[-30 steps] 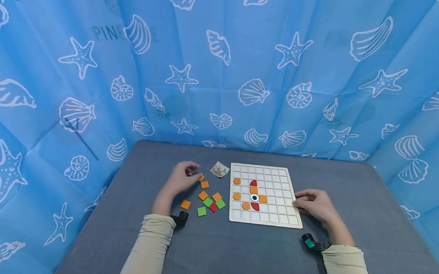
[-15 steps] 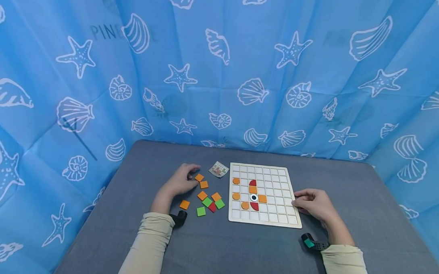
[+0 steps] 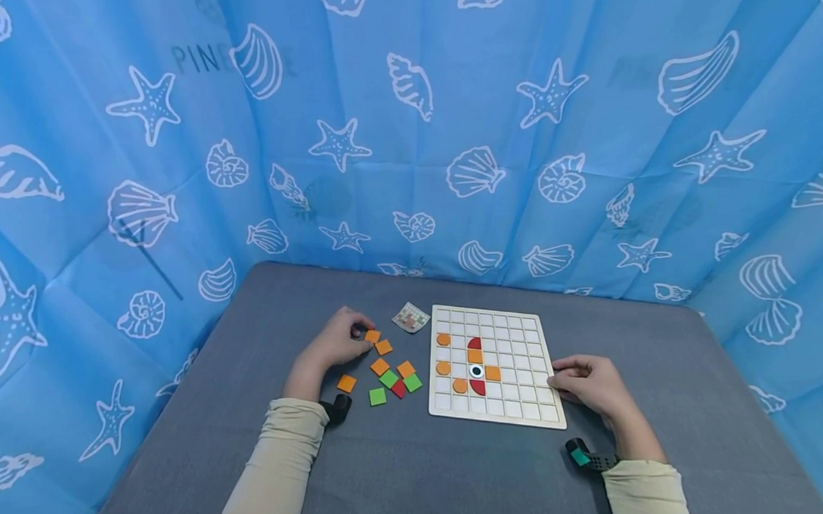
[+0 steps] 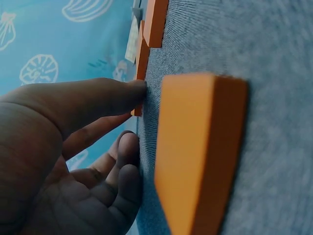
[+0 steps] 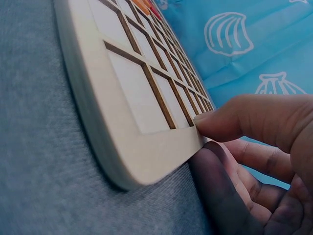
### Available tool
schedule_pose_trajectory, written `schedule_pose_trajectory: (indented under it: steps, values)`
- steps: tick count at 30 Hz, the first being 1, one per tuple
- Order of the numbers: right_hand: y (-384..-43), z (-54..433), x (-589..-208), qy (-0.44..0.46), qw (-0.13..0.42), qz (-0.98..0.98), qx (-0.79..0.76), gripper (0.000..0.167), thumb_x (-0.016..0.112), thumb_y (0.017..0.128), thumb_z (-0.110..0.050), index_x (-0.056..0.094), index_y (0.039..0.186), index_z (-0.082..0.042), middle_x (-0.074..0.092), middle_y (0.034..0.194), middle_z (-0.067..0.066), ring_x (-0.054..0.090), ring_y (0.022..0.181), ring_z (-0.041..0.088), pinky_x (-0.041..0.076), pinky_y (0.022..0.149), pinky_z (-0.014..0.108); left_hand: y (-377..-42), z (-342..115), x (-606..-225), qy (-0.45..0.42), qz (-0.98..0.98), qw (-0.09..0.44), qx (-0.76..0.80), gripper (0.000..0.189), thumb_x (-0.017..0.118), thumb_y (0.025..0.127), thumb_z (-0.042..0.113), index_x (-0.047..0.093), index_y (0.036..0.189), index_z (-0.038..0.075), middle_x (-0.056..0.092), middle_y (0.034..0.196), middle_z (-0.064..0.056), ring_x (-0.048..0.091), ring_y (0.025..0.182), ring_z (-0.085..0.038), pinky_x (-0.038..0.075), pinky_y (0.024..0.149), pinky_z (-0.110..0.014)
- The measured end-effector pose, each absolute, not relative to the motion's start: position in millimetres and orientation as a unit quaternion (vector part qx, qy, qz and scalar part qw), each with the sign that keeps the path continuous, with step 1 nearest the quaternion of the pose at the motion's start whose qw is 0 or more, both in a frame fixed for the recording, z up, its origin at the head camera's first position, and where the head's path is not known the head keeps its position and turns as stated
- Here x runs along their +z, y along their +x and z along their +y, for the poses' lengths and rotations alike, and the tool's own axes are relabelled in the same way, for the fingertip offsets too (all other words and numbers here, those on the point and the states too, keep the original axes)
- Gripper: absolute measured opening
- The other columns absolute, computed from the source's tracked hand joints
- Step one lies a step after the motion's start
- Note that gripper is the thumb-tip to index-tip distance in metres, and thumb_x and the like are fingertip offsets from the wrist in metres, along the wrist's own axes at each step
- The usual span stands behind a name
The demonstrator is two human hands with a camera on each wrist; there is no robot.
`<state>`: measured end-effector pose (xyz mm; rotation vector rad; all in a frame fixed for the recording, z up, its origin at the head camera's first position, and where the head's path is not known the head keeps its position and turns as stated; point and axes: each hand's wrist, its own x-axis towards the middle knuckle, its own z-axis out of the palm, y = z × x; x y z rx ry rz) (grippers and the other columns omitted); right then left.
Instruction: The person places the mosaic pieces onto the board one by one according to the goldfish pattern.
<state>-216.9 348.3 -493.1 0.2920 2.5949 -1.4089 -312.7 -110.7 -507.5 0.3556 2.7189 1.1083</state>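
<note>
My left hand pinches an orange square tile by its edges with thumb and index finger, at the far end of the loose tiles. In the left wrist view, the thumb tip covers part of this tile, and the other fingers curl beneath. Right beside it lies another orange tile. My right hand grips the right edge of a pale wooden grid board. The right wrist view has the thumb on top of the board's rim; the index finger is at its side.
Several orange, green and red tiles, such as a green one, lie left of the board. A small patterned card is behind them. On the board sit orange discs, red pieces, orange squares and an eye-like disc. A blue curtain hangs behind the table.
My left thumb and index finger have closed on the far orange tile, which has turned and shifted slightly nearer. My right hand stays at the board's edge.
</note>
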Motion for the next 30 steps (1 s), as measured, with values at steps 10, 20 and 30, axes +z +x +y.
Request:
schedule_pose_trajectory:
  steps: [10, 20, 30]
  values:
    - [-216.3, 348.1, -492.6, 0.099, 0.087, 0.87, -0.475, 0.047, 0.078, 0.094, -0.01, 0.063, 0.132, 0.014, 0.077, 0.095, 0.009, 0.073, 0.081, 0.011, 0.064, 0.074, 0.031, -313.3, -112.7, -506.4, 0.121, 0.92, 0.084, 0.363, 0.023, 0.081, 0.095, 0.017, 0.078, 0.116, 0.008, 0.058, 0.115, -0.01, 0.054, 0.091, -0.02, 0.047, 0.082, -0.038]
    - [-215.9, 348.6, -492.7, 0.097, 0.089, 0.869, -0.477, 0.047, 0.078, 0.094, -0.011, 0.064, 0.131, 0.014, 0.077, 0.094, 0.008, 0.073, 0.082, 0.012, 0.064, 0.074, 0.031, -312.1, -115.1, -504.8, 0.118, 0.915, 0.08, 0.378, 0.025, 0.08, 0.096, 0.018, 0.078, 0.118, 0.006, 0.062, 0.113, -0.011, 0.056, 0.088, -0.02, 0.049, 0.078, -0.035]
    - [-216.5, 348.2, -493.1, 0.1, 0.087, 0.867, -0.48, 0.046, 0.078, 0.094, -0.008, 0.064, 0.131, 0.015, 0.077, 0.093, 0.007, 0.073, 0.081, 0.012, 0.064, 0.073, 0.031, -310.3, -112.8, -500.2, 0.117, 0.91, 0.066, 0.391, 0.028, 0.08, 0.097, 0.026, 0.078, 0.12, 0.01, 0.07, 0.115, -0.009, 0.059, 0.087, -0.019, 0.051, 0.077, -0.035]
